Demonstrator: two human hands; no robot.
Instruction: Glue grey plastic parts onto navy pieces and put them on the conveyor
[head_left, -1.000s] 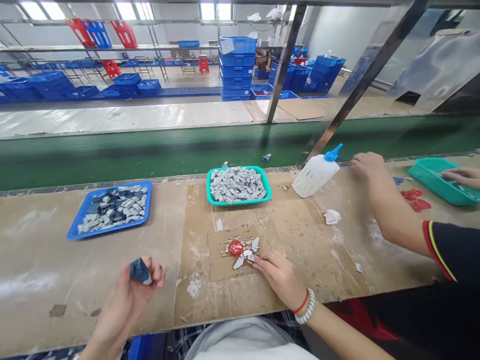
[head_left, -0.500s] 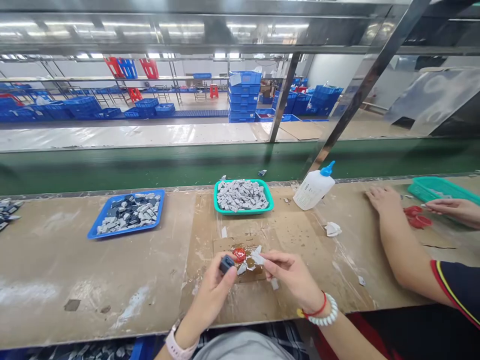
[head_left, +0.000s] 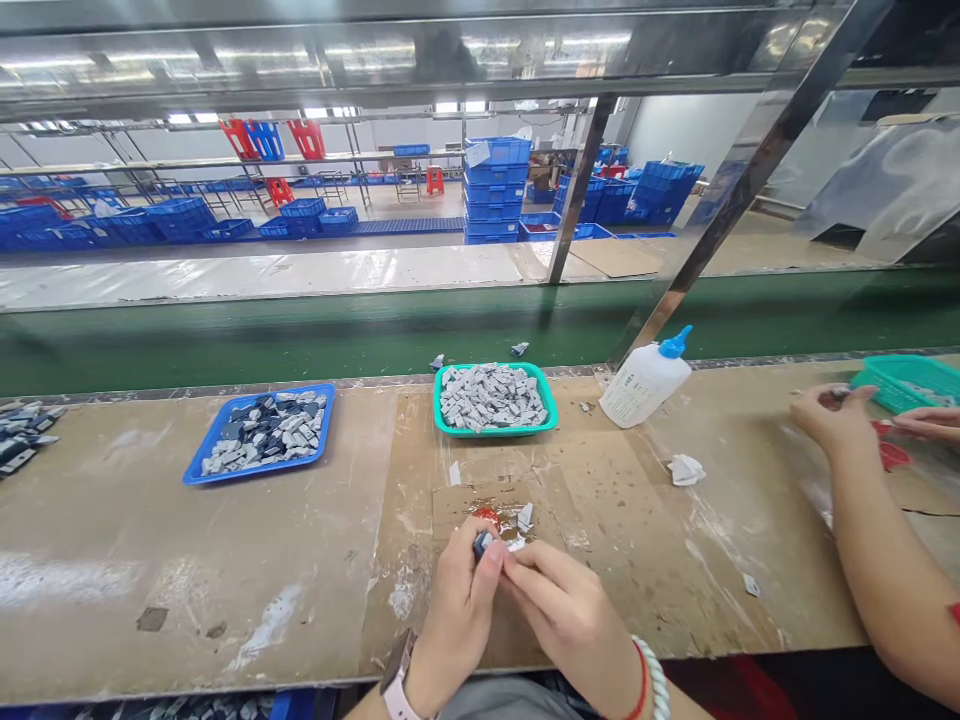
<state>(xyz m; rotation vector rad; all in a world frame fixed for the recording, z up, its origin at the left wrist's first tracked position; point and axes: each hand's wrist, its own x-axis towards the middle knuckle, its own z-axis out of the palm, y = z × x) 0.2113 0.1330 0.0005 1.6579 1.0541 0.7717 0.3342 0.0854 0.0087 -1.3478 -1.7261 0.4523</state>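
Left hand (head_left: pixel 457 610) grips a dark tile chip (head_left: pixel 483 544); right hand (head_left: pixel 562 620) beside it.

Pale wristwatch (head_left: pixel 397 672), red cord (head_left: pixel 643 682), beaded bracelet (head_left: pixel 655 680)

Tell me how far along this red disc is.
Done: white chips sit around the red disc on the cardboard. In hand: the left hand and right hand pinch a dark chip over the disc. Left: the teal tray and blue tray remain heaped with chips.
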